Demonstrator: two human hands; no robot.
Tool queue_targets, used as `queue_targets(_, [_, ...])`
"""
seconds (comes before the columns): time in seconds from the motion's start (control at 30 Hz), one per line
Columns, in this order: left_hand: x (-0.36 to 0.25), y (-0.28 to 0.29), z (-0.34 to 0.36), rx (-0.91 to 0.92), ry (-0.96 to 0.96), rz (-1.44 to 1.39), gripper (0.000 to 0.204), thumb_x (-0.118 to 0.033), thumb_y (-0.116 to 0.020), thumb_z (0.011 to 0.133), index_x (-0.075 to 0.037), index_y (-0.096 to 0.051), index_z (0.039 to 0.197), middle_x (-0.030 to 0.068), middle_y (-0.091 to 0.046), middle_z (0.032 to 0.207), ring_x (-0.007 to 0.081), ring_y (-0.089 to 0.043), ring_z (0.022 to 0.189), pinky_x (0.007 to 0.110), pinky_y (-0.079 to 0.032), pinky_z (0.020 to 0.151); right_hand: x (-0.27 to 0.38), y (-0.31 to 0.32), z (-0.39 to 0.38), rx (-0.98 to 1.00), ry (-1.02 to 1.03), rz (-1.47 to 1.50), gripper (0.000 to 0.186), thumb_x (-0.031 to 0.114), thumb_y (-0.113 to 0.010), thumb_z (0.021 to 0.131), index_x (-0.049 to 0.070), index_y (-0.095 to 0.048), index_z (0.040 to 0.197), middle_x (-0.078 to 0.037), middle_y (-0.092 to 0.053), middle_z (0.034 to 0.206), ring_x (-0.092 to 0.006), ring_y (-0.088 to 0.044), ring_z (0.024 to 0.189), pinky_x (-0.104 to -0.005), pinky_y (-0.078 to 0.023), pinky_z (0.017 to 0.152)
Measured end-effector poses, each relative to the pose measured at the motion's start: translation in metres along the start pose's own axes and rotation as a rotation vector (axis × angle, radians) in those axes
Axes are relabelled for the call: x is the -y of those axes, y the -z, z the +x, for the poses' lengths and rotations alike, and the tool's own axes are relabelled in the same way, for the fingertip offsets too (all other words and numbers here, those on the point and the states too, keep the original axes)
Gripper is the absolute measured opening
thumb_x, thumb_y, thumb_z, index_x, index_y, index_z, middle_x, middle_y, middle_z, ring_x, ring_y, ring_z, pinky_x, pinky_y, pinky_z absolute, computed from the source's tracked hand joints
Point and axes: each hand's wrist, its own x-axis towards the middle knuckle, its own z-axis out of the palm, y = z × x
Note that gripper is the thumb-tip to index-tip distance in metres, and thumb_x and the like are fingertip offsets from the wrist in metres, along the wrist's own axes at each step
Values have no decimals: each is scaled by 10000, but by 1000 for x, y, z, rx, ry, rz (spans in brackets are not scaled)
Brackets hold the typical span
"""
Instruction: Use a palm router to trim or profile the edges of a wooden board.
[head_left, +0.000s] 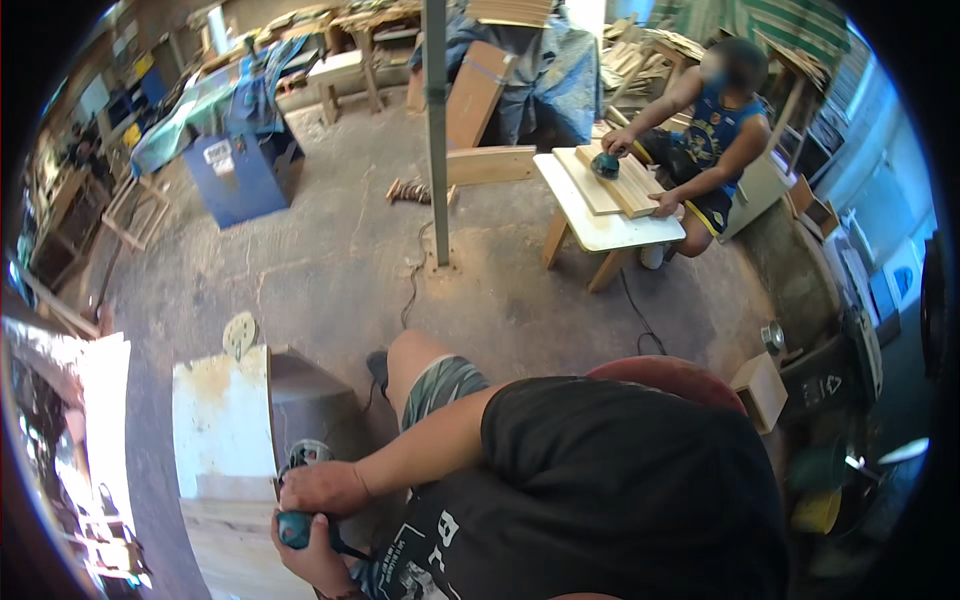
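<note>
My left hand is closed round a teal power sander at the lower left, over the near side of a low work table. My right hand is just beyond it, fingers curled down close to the sander. Whatever those fingers grip is hidden. Right past my right hand is a round, pale grey piece with dark openings; its kind is unclear. Pale wooden boards lie on the white-topped table. A round sanding disc with holes sits at the table's far edge.
At the upper right, a co-worker presses a teal sander on boards over a small white table. A metal post rises from the floor. Cords trail across the floor. A blue box stands far left; a red seat is beside me.
</note>
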Motion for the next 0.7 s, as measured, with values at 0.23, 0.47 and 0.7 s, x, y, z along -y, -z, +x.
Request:
queue_targets(0.23, [16,11,17,35,-193,149,775,-324,-887,723,-2,-551,1343,182,-683,1184,239,-666,1083,357,-523,951,-36,-16,-25,70,-169,95,490,107,-647,829,49,-518,1299,-178,-593,1218,-400,-585,1114,-476,-470,992])
queue_targets(0.47, [3,43,5,148,-136,151,796,-347,-859,756,-36,-503,1397,186,-684,1178,262,-670,1101,364,-515,965,-12,-28,-15,126,-370,238,686,127,-816,758,31,-451,1331,-190,-622,1177,-376,-644,1052,-436,-520,924])
queue_targets(0.7, [110,96,46,-154,-86,508,680,-493,-628,928,-92,-487,1458,250,-553,1408,457,-452,1370,510,-370,1129,-17,-22,-3,124,-348,79,971,208,-927,657,2,-337,1399,-112,-672,1156,-225,-685,1022,-332,-527,914])
